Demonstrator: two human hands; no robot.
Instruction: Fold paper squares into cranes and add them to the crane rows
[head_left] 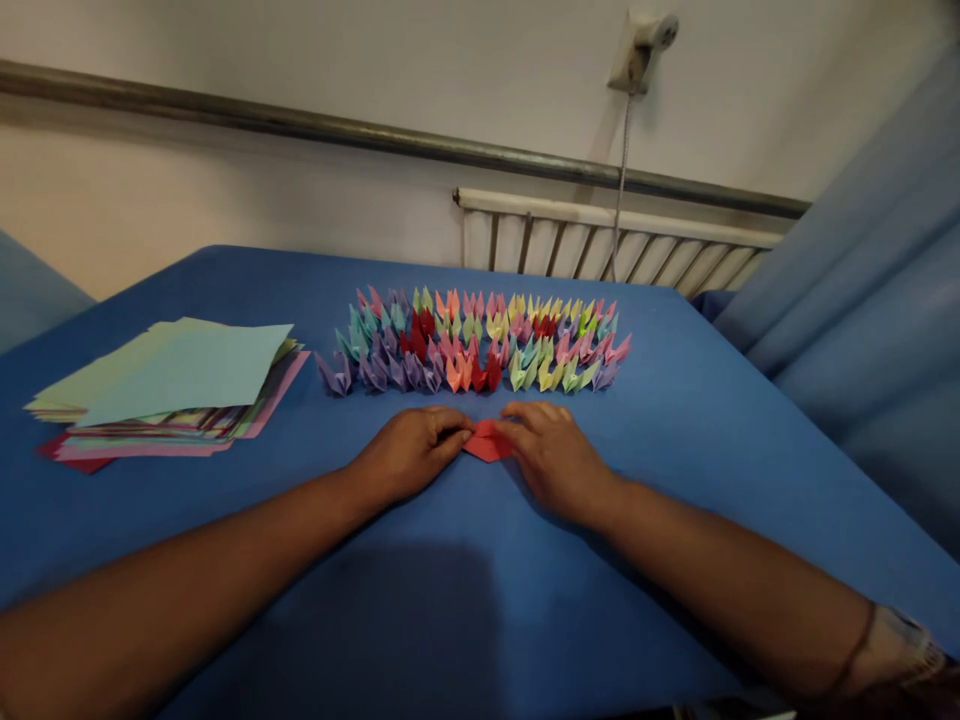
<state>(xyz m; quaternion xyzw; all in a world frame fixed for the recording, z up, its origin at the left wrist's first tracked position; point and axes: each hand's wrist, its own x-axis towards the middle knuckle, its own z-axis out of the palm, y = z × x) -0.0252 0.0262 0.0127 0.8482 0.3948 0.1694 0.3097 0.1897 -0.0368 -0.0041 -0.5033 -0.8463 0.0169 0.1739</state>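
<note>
Left hand (409, 450) and right hand (555, 450) lie palms down, fingers half curled, fingertips pinning a small folded red paper (487, 442) between them on the blue desk (712, 450). Looks mid-fold, pressing a crease. The next fold calls for matched edges and a firm fingertip press. Rows of folded paper birds (480, 345) at 12 o'clock, a stack of coloured sheets (172, 390) at 10 o'clock.

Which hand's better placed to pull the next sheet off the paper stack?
Left, probably. The paper stack lies far left; the left hand is nearer it, the right hand beyond the red folded paper.
</note>
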